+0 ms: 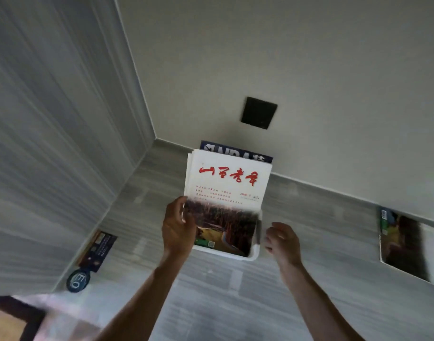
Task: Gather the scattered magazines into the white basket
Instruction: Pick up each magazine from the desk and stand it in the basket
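A white basket (pixel 254 254) stands on the grey floor near the wall. Upright in it is a white magazine with red characters (pixel 228 183), with a dark blue magazine (pixel 235 151) behind it against the wall. My left hand (pixel 177 226) grips the white magazine's lower left edge. My right hand (pixel 282 239) hovers just right of the basket, fingers apart, holding nothing. Another magazine (pixel 405 242) lies on the floor at the right. A dark magazine (pixel 97 249) lies by the left wall.
A round dark blue floor sticker (pixel 78 280) sits by the left wall. A black square plate (pixel 259 113) is on the far wall above the basket. A dark wooden edge (pixel 19 313) shows at the bottom left.
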